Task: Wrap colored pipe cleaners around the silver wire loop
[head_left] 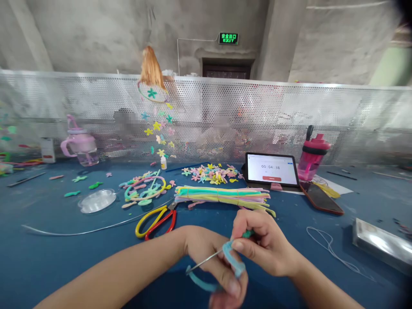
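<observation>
My left hand (216, 262) reaches in from the left with its fingers curled closed round a light blue pipe cleaner (237, 267). My right hand (262, 242) pinches the bent top of the same pipe cleaner between thumb and fingertips. A bit of green fuzzy material (247, 234) shows by the right fingers. A thin metal rod (206, 260) slants from the bend down to the left, near the pipe cleaner's loose curved end. The lower left fingers are blurred. Just beyond the hands lie scissors (160, 219) with yellow and red handles and a bundle of pastel pipe cleaners (222, 195).
Small fuzzy flowers (212, 173) are heaped behind the bundle. Further left are a decorated ring (144, 186), a clear dish (97, 201) and a long wire (80, 233). A tablet timer (272, 168), pink bottle (310, 156), phone (322, 198) and clear box (383, 242) stand or lie right.
</observation>
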A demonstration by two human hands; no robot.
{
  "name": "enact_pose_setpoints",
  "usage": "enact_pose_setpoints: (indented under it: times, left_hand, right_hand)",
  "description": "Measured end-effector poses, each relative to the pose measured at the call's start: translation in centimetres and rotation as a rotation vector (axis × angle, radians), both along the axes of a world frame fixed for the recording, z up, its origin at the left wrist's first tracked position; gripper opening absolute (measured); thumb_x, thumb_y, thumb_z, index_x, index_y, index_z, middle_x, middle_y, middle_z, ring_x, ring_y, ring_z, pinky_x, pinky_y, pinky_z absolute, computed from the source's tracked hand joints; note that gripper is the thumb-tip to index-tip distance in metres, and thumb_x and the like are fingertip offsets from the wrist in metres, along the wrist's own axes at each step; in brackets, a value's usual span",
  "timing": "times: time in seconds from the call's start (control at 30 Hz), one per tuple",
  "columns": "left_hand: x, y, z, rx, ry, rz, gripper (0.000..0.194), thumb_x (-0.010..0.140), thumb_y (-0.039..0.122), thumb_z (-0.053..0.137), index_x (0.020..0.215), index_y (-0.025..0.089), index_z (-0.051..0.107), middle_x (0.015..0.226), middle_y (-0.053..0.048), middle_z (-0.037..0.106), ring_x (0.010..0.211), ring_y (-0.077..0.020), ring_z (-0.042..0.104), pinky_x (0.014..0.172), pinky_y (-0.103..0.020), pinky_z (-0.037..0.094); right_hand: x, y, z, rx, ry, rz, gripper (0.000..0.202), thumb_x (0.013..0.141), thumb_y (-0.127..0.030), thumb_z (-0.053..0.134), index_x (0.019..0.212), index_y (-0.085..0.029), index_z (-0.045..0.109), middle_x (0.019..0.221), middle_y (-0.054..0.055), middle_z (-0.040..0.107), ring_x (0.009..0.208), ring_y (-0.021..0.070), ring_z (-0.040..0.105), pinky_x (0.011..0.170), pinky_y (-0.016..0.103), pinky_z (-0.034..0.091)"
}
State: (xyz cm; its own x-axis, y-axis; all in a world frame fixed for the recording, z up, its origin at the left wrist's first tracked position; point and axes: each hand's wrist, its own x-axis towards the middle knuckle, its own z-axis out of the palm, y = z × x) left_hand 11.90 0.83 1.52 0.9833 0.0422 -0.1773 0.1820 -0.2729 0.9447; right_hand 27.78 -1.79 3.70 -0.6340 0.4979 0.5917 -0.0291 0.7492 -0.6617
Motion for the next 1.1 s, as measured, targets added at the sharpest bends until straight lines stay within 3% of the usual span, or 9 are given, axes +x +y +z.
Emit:
enact_pose_setpoints:
  times: [0.07,0.2,0.37,0.53,0.6,0.67,0.77,0.9,1.1]
  left_hand:
    - [-1.8,0.1,0.4,-0.046,-0.042,0.122,0.039,0.078,0.051,0.058,0.068,0.015,0.066,0.054,0.0,0.053,0.043,-0.0093,0.044,0.042,-0.021,0.039]
    - [-5.3,0.5,1.3,-0.063,-0.169,0.522,0.042,0.077,0.054,0.058,0.066,0.014,0.06,0.049,0.003,0.044,0.041,-0.0059,0.034,0.038,-0.018,0.026]
    - [-8.4,0.4,3.4,0.056,-0.231,0.702,0.037,0.084,0.046,0.052,0.068,0.013,0.057,0.049,0.006,0.037,0.04,-0.0048,0.025,0.037,-0.018,0.017]
    - [-8.9,-3.2,6.5,0.604,-0.173,0.882,0.036,0.092,0.037,0.04,0.07,0.015,0.057,0.047,0.006,0.035,0.043,-0.0063,0.032,0.044,-0.02,0.025]
    - [-8.1,-5.2,6.9,0.889,-0.119,0.87,0.031,0.093,0.03,0.039,0.071,0.017,0.057,0.055,0.004,0.046,0.049,-0.007,0.039,0.05,-0.02,0.029]
    - [-7.2,-6.9,6.4,1.108,-0.097,0.805,0.027,0.093,0.024,0.036,0.074,0.017,0.055,0.062,0.003,0.052,0.056,-0.0084,0.045,0.056,-0.022,0.032]
    - [-6.3,-8.0,4.9,1.273,-0.002,0.79,0.026,0.093,0.023,0.034,0.071,0.018,0.048,0.061,0.003,0.05,0.056,-0.0104,0.044,0.053,-0.024,0.028]
    - [-6.3,-7.2,3.2,1.297,0.032,0.822,0.027,0.093,0.023,0.031,0.07,0.018,0.044,0.058,0.003,0.046,0.053,-0.011,0.041,0.051,-0.024,0.027]
    - [-6.3,-5.9,1.0,1.369,-0.015,0.791,0.027,0.092,0.019,0.031,0.068,0.018,0.043,0.058,0.002,0.048,0.053,-0.0123,0.048,0.05,-0.025,0.032]
  right_hand:
    - [0.2,0.0,0.2,0.008,0.013,-0.006,0.018,0.083,-0.032,0.057,0.071,-0.018,0.054,0.058,-0.002,0.049,0.049,0.0083,0.04,0.045,0.021,0.031]
    - [0.6,0.0,0.4,0.04,0.017,-0.044,0.016,0.082,-0.029,0.057,0.07,-0.019,0.054,0.054,-0.003,0.046,0.047,0.0081,0.037,0.044,0.022,0.029]
    - [0.5,0.2,0.3,0.094,-0.045,-0.114,0.017,0.084,-0.028,0.054,0.07,-0.018,0.054,0.055,-0.003,0.048,0.049,0.0086,0.039,0.045,0.022,0.031]
    - [0.0,0.8,0.0,0.238,-0.128,-0.284,0.015,0.085,-0.026,0.052,0.072,-0.018,0.054,0.06,-0.001,0.053,0.05,0.0087,0.04,0.045,0.022,0.03]
    - [-0.2,1.1,-0.2,0.278,-0.14,-0.346,0.012,0.086,-0.025,0.05,0.077,-0.018,0.054,0.064,0.0,0.056,0.05,0.0087,0.041,0.046,0.022,0.031]
    - [-0.3,1.4,-0.5,0.309,-0.156,-0.384,0.01,0.088,-0.024,0.048,0.082,-0.019,0.055,0.064,-0.001,0.057,0.049,0.0089,0.042,0.048,0.022,0.032]
    - [-0.4,1.8,-0.8,0.374,-0.19,-0.438,0.011,0.089,-0.022,0.046,0.083,-0.019,0.055,0.063,-0.001,0.057,0.052,0.0103,0.045,0.053,0.024,0.033]
    - [-0.6,2.1,-1.0,0.384,-0.147,-0.504,0.011,0.089,-0.023,0.046,0.082,-0.019,0.054,0.06,-0.002,0.054,0.051,0.0102,0.044,0.052,0.024,0.031]
    - [-0.9,2.1,-1.0,0.155,-0.063,-0.493,0.016,0.09,-0.026,0.045,0.077,-0.019,0.051,0.063,-0.002,0.049,0.054,0.01,0.041,0.051,0.023,0.031]
